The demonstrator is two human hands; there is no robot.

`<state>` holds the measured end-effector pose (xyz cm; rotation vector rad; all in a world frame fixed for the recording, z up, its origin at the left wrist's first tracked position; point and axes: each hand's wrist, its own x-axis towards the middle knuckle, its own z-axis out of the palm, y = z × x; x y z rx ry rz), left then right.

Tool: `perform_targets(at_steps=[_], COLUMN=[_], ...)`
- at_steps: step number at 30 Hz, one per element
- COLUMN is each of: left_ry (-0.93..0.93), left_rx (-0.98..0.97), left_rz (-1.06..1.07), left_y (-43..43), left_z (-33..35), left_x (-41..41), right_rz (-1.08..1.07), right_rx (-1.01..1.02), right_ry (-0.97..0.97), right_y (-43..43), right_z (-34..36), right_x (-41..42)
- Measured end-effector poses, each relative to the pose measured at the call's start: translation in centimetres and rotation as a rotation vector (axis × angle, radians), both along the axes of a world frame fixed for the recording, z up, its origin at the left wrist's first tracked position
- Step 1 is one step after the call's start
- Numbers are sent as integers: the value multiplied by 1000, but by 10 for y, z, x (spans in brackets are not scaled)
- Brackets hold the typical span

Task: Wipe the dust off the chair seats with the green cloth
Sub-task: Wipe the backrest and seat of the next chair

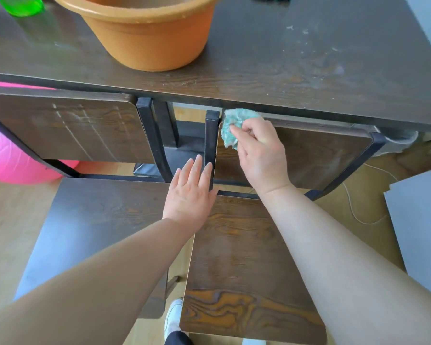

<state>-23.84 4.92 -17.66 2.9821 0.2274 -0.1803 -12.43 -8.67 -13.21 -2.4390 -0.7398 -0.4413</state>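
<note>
The right hand (261,155) holds a crumpled green cloth (234,123) on a dark wood-grain chair seat (321,155).
Curled fingers pinch the cloth at the seat's far left corner, just under the edge of the dark wooden table (284,78). The left hand (190,192), fingers straight and holding nothing, reaches to the black metal chair frame (210,135) beside it.

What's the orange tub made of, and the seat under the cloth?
The orange tub looks like plastic: smooth, even colour, with a rolled rim. The chair seat under the green cloth looks like wood-grain board, perhaps laminate: dark printed-looking grain, matt and dusty.
</note>
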Motion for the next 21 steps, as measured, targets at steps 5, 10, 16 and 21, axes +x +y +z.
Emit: perform_targets(at_steps=[5, 10, 16, 21], left_ry=[-2, 0, 46, 99], left_rx=[-35, -84, -91, -103], left_rz=[-9, -33, -54, -59], left_y=[3, 9, 22, 29], left_z=[-11, -25, -47, -61], left_x=[3, 4, -2, -11], right_rz=[-30, -58, -143, -177], right_rx=[-9, -51, 42, 23], right_ry=[255, 396, 627, 683], right_y=[-1, -1, 7, 9], right_z=[-26, -59, -93, -110], right_x=[-9, -22, -30, -35])
